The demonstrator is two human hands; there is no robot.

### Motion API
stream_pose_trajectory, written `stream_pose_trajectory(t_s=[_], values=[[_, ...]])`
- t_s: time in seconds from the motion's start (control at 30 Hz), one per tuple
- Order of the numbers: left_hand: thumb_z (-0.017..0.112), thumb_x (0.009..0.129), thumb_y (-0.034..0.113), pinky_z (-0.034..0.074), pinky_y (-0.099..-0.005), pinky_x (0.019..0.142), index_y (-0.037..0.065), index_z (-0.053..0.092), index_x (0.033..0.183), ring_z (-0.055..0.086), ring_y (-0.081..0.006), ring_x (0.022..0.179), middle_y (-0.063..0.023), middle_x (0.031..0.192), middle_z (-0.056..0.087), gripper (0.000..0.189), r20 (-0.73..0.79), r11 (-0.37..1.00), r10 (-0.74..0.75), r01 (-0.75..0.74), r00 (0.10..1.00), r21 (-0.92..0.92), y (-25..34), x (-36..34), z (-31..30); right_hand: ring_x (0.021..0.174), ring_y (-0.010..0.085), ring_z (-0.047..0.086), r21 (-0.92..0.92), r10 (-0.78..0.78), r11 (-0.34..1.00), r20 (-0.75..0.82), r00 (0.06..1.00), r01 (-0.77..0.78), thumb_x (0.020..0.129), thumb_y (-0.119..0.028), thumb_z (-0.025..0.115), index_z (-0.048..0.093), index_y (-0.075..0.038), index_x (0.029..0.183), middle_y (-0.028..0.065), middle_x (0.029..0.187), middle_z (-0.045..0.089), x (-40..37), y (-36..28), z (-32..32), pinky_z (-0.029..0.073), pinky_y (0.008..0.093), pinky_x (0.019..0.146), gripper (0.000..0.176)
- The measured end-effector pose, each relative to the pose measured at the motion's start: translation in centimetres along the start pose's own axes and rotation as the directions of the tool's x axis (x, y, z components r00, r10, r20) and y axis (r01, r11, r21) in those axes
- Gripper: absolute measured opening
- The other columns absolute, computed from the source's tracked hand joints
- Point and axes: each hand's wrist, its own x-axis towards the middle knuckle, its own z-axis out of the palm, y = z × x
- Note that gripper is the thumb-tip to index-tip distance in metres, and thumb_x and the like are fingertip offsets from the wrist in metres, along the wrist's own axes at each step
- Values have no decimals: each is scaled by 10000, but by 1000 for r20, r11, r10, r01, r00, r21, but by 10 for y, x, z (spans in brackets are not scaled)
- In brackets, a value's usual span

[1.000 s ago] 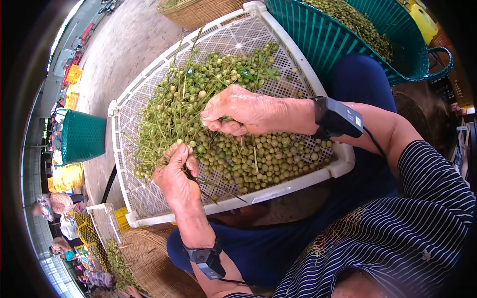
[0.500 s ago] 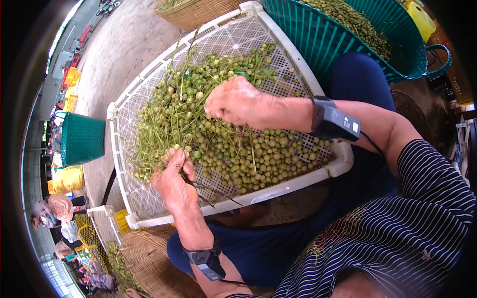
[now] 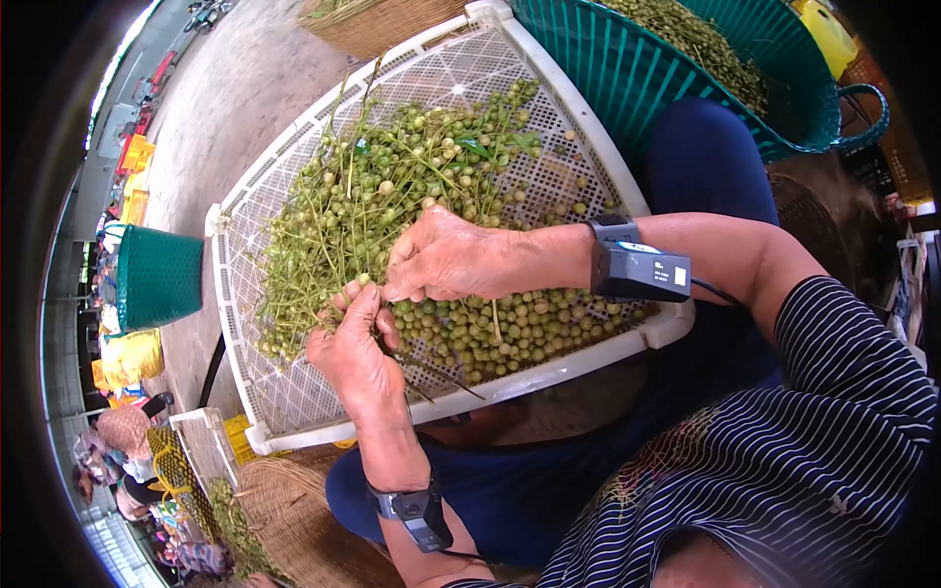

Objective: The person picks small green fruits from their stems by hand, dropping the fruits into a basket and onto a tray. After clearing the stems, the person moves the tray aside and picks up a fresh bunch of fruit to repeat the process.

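Observation:
A white perforated plastic tray [image 3: 534, 386] lies before me, holding small round green berries. Stemmed berry sprigs [image 3: 328, 211] are heaped over its far and left parts, while loose berries [image 3: 529, 328] spread along the near right side. My left hand [image 3: 358, 343] is closed on a berry sprig; its thin stems [image 3: 441, 375] stick out below the fingers. Right beside its fingertips, my right hand [image 3: 446, 260] is pinched closed at a berry [image 3: 365, 279] on that sprig. Whatever sits between the right fingertips is hidden.
A large teal woven basket [image 3: 588, 73] with more berries stands at the upper right. Wicker baskets [image 3: 294, 510] are at the lower left and top. Across the floor stand a green basket [image 3: 162, 279], yellow bags [image 3: 132, 358] and other people at left.
My right hand has moved down and left from above the heap to meet my left fingertips. The left hand keeps its sprig and has barely shifted.

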Motion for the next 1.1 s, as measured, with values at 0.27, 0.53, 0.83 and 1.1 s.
stream_pose_trajectory(t_s=[0.27,0.53,0.83,1.1], values=[[648,734,-58,316,-220,338,-45,566,828,477,-131,419,-88,650,566,125,49,997,-75,76,996,-33,2,1,0,392,62,378,-5,-52,999,80,995,53,805,-120,545,582,50,758,67,642,547,-4,12,-13,260,225,344,180],[645,737,-58,316,-219,340,-36,555,835,469,-131,421,-102,659,570,136,17,987,-114,115,993,-113,8,1,-6,414,60,388,119,5,993,84,996,-15,789,-114,594,587,43,765,74,667,562,-9,3,-7,263,222,348,159],[627,762,-34,313,-223,360,-29,551,876,462,-126,441,-114,686,581,137,69,979,-151,159,986,-127,6,6,-14,420,59,386,-80,-25,996,159,987,38,792,-125,583,591,24,730,42,628,550,-10,-5,-15,247,211,363,162],[616,769,-27,319,-230,365,-28,564,887,454,-131,445,-116,700,596,128,144,978,-153,170,978,-119,9,2,-13,418,75,387,236,62,969,49,997,-72,820,-249,634,607,-3,834,58,694,564,-5,-8,-11,245,223,356,248]])
